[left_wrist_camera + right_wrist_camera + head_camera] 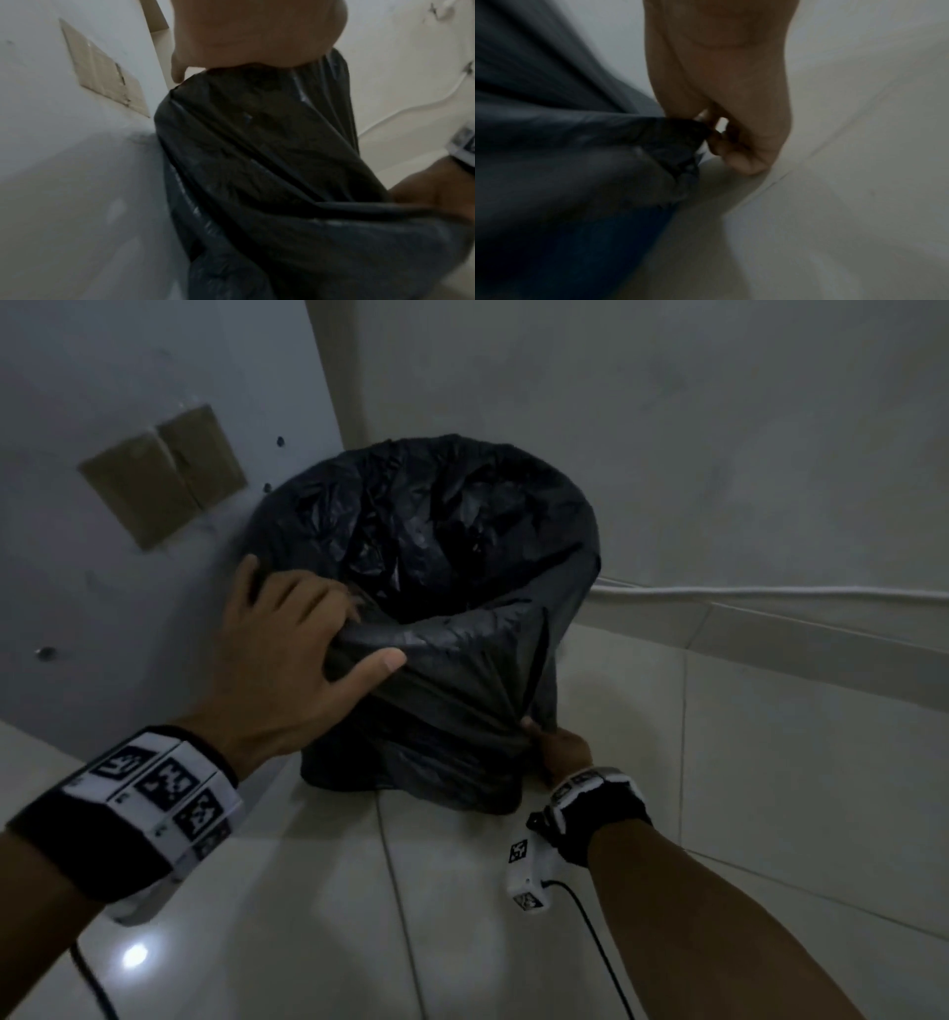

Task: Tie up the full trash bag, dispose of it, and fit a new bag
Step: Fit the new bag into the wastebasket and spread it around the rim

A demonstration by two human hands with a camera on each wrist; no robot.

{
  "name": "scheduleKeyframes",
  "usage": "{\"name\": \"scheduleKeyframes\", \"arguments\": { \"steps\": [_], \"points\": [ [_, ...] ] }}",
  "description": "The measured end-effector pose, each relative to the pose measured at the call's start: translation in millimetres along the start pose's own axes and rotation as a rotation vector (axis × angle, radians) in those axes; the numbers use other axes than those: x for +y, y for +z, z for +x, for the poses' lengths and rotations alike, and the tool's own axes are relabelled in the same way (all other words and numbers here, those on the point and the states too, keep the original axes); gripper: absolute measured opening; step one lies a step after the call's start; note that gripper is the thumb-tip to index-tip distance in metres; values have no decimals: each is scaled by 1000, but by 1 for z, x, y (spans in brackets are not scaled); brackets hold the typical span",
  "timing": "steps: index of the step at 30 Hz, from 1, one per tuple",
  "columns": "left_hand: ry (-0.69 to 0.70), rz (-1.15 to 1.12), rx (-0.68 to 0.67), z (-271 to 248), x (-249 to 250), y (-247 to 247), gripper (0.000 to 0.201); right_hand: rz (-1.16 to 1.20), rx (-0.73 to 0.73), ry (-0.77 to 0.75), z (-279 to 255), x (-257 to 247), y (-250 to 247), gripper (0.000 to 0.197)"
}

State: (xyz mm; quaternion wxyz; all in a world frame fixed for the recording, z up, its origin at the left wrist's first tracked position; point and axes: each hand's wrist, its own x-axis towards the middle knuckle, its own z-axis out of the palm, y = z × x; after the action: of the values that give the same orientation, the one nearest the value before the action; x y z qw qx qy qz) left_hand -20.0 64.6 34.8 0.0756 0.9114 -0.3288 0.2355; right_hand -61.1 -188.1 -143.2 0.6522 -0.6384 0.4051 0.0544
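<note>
A bin lined with a black trash bag point(462, 546) stands on the floor in the corner of two walls. My left hand point(367, 636) grips the near-left rim, fingers over the edge inside the bag and thumb on the outside fold. In the left wrist view the bag point(257, 162) stretches down from my left hand point(231, 50). My right hand point(534, 734) is low on the bin's right side, pinching a gathered bunch of the bag's overhang. The right wrist view shows the right hand point(711, 136) holding that dark bunch of the bag point(577, 162). The bin's contents are hidden.
The left wall point(102, 608) carries two taped brown patches point(164, 474) close to the bin. A white cable point(770, 593) runs along the foot of the back wall. Pale floor tiles point(770, 788) spread out to the right and in front.
</note>
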Motion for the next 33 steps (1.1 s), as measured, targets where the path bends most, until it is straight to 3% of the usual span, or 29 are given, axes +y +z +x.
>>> {"name": "scheduleKeyframes", "arguments": {
  "steps": [3,5,8,10,12,14,16,18,19,22,26,30,33],
  "points": [
    [101,16,19,-4,1,-4,62,-189,-10,-37,2,6,10,42],
    [181,-17,21,-2,9,-3,61,-157,-9,2,1,7,12,40],
    [187,-104,-15,2,24,-1,60,85,-9,48,1,3,9,38],
    [158,-145,-3,4,28,1,57,259,-115,92,-2,-3,5,37],
    [132,-158,29,4,24,2,57,625,-260,188,4,-2,-2,49],
    [129,-138,74,2,16,4,58,764,-281,156,8,-2,-4,55],
    [115,-107,97,1,4,4,60,629,-271,106,12,1,0,57],
    [87,-91,95,-1,-8,4,64,514,-156,93,24,9,3,84],
    [77,-84,95,-2,-12,4,64,466,-88,63,31,14,1,86],
    [59,-53,101,-5,-21,5,64,52,60,-56,16,16,-1,48],
    [46,-89,52,-7,-26,9,61,-371,84,-112,10,22,4,29],
    [-35,-197,46,-11,-24,6,54,-420,150,-43,13,22,4,32],
    [-277,-387,109,-15,-15,1,63,-223,196,-87,6,15,-6,59]
  ]
}}
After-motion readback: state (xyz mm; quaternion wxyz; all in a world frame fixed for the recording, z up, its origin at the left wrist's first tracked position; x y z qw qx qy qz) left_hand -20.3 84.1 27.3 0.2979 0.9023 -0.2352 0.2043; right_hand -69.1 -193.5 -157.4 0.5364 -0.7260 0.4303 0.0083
